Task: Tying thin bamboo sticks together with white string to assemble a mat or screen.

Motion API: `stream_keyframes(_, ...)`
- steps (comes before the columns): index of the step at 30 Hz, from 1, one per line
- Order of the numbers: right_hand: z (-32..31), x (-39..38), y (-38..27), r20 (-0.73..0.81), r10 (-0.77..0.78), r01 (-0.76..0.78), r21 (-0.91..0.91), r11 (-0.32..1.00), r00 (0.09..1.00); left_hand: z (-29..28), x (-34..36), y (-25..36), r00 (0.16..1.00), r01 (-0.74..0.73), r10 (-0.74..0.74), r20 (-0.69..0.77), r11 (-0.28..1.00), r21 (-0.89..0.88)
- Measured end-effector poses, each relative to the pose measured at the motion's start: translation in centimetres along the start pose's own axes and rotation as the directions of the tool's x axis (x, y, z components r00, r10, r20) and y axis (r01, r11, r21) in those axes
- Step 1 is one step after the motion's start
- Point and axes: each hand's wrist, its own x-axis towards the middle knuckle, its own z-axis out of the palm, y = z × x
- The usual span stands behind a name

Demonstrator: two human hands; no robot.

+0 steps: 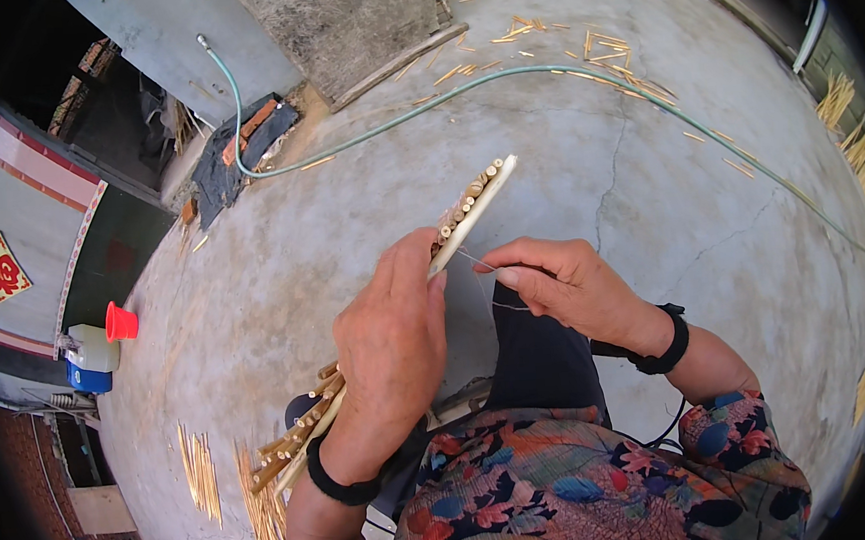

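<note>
My left hand is closed around a row of cut plant stalks laid side by side, with a pale peeled strip along their edge. The far ends stick out past my fingers. Below the wrist, the other stalk ends fan out at staggered lengths. Just right of the row, my right hand pinches a thin pale string between thumb and forefinger. The string runs to the stalks beside my left fingers, and a loose loop hangs under the right hand. Where it meets the stalks is partly hidden.
Bundles of thin straw lie on the concrete floor at the lower left. A green hose curves across the far floor among scattered stalk bits. A red bucket stands at left, near a dark sheet with bricks.
</note>
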Motion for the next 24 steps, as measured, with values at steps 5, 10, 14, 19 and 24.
stream_keyframes(5, -0.5, -0.4, -0.4, 0.022, 0.004, -0.001, -0.125, 0.992, 1.000, 0.1, -0.1, 0.1, 1.000, 0.009, -0.009, 0.007, 1.000, -0.005)
stream_keyframes(10, -0.5, -0.8, -1.0, -0.001, 0.041, -0.041, -0.078, 0.996, 0.999, 0.5, -0.2, 0.3, 1.000, 0.003, -0.002, -0.016, 0.999, 0.040)
stream_keyframes(14, -1.0, -0.9, -2.0, -0.008, 0.105, -0.104, -0.174, 0.979, 0.994, 1.1, -0.4, 0.2, 0.999, -0.037, 0.039, -0.037, 0.998, 0.058)
stream_keyframes(19, -0.5, -1.4, -1.5, -0.052, -0.029, 0.018, -0.203, 0.979, 0.998, 1.6, -0.6, 0.6, 0.999, -0.039, 0.042, -0.027, 0.993, 0.107)
stream_keyframes(24, 0.1, -1.5, -0.7, -0.075, -0.128, 0.110, -0.210, 0.971, 0.989, 1.8, -0.6, 0.4, 0.988, -0.123, 0.134, -0.079, 0.984, 0.128)
